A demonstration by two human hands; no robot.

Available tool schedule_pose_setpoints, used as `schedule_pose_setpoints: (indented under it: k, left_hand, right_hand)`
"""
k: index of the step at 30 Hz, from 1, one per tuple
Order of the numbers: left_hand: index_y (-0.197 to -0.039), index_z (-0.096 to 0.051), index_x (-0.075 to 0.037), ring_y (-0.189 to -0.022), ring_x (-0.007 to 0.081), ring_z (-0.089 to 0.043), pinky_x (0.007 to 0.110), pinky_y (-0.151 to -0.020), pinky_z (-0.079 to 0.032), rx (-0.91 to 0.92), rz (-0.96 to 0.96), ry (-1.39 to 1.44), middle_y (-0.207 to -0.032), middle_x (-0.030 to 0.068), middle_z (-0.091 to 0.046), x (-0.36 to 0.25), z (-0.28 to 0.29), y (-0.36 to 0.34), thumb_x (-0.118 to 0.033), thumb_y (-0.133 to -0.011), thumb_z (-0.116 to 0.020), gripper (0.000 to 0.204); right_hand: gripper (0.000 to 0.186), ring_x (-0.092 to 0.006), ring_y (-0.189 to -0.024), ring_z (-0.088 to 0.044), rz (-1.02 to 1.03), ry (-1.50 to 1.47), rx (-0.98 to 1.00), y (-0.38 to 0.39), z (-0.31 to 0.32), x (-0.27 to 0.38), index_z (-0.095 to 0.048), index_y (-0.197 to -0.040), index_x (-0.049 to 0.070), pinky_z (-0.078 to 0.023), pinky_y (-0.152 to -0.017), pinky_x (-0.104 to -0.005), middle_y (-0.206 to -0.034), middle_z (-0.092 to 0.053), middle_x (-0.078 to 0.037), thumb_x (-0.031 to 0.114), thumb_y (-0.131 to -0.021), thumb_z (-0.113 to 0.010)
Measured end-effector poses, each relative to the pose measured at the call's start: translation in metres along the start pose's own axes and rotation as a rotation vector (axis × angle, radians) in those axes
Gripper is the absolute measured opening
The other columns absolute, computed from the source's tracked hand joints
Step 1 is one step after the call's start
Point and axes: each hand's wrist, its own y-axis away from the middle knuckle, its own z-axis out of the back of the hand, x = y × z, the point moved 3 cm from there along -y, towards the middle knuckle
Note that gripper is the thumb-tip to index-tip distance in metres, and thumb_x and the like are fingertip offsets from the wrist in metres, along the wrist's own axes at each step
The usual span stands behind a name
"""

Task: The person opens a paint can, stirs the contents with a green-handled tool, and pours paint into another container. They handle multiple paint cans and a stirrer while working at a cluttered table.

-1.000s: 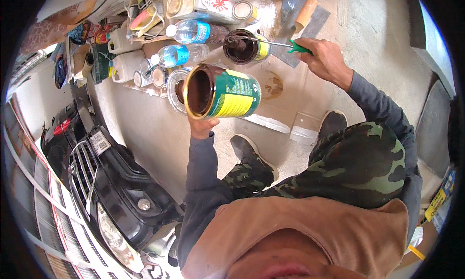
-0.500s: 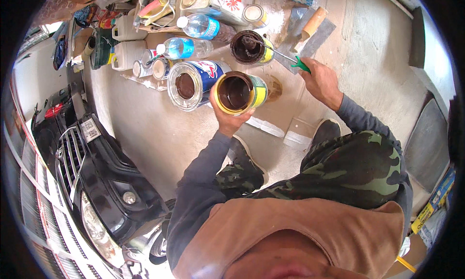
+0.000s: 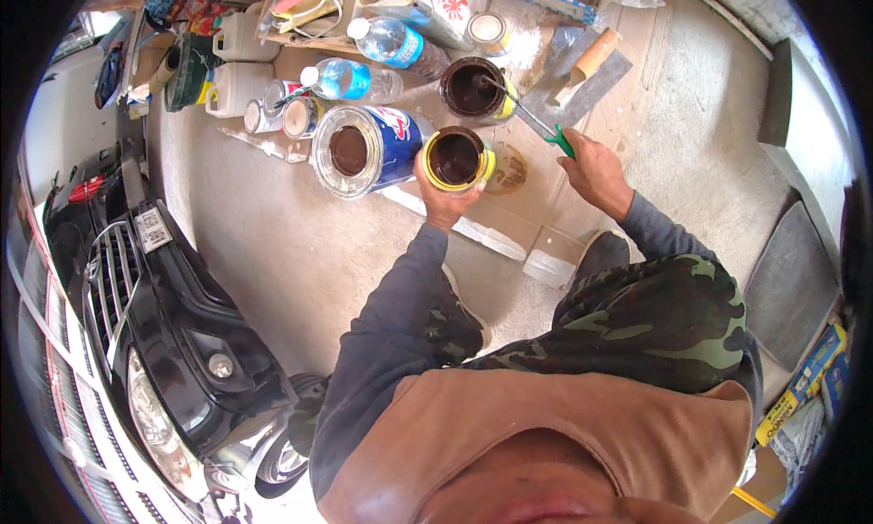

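Note:
My left hand (image 3: pixel 444 204) is wrapped around a small yellow-and-green can (image 3: pixel 491 166), dark brown inside, its mouth tilted toward me. The can is beside a large blue tin (image 3: pixel 393 142) with a clear rim and brown contents. My right hand (image 3: pixel 596 174) grips a green-handled paint roller (image 3: pixel 562 142). Its thin metal rod reaches down into a second open can (image 3: pixel 501 111), which holds dark brown paint or stain. The roller's head is mostly hidden inside that can. A brown ring stain (image 3: pixel 509 171) marks the cardboard beside the held can.
Two plastic bottles (image 3: pixel 350 80) lie behind the blue tin, near several small cans (image 3: pixel 298 118) and white jugs (image 3: pixel 241 88). A wooden-handled trowel (image 3: pixel 596 56) rests at the far right. A black car (image 3: pixel 205 342) stands at left, a dark panel (image 3: pixel 793 274) at right.
My left hand has moved the can down and away from me, closer to the blue tin. The roller stays in the far can, its head now lower. The whole view has shifted slightly.

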Motion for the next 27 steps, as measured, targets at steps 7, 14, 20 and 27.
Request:
schedule_pose_setpoints:
  k: [7,14,20,27]
  left_hand:
    - [-0.156,-0.011,-0.003,-0.142,0.0320,-0.043,0.045,-0.122,-0.035,-0.022,0.135,-0.080,-0.154,0.0203,-0.036,0.001,0.008,0.023,-0.021,-0.066,-0.097,0.126]
    - [-0.156,-0.012,-0.003,-0.143,0.0299,-0.041,0.044,-0.123,-0.035,-0.374,0.188,-0.044,-0.156,0.0176,-0.034,-0.001,-0.031,0.034,-0.012,-0.066,-0.097,0.124]
    - [-0.157,-0.012,-0.004,-0.143,0.0296,-0.041,0.044,-0.121,-0.037,-0.167,0.178,-0.014,-0.156,0.0190,-0.034,0.013,0.001,0.024,-0.020,-0.070,-0.095,0.121]
    - [-0.159,-0.007,-0.006,-0.146,0.0300,-0.039,0.045,-0.123,-0.033,-0.145,0.206,-0.063,-0.159,0.0191,-0.030,0.004,-0.011,0.029,-0.014,-0.075,-0.092,0.119]
  right_hand:
    - [0.040,-0.0432,-0.092,-0.071,0.024,0.051,-0.005,0.009,-0.009,-0.011,-0.057,-0.125,0.004,-0.056,-0.076,-0.0527,-0.102,-0.072,-0.022,0.016,-0.089,-0.070]
    - [0.043,-0.0402,-0.090,-0.071,-0.032,0.100,-0.005,0.015,-0.027,-0.015,-0.058,-0.128,0.008,-0.056,-0.075,-0.0521,-0.101,-0.072,-0.019,0.015,-0.087,-0.068]
    - [0.045,-0.0372,-0.096,-0.069,-0.029,0.202,-0.093,0.009,-0.021,-0.035,-0.060,-0.130,0.011,-0.057,-0.080,-0.0499,-0.105,-0.072,-0.015,0.018,-0.086,-0.071]
    - [0.045,-0.0371,-0.101,-0.067,-0.022,0.169,-0.123,0.008,-0.023,-0.042,-0.061,-0.127,0.007,-0.055,-0.083,-0.0509,-0.108,-0.068,-0.017,0.019,-0.085,-0.072]
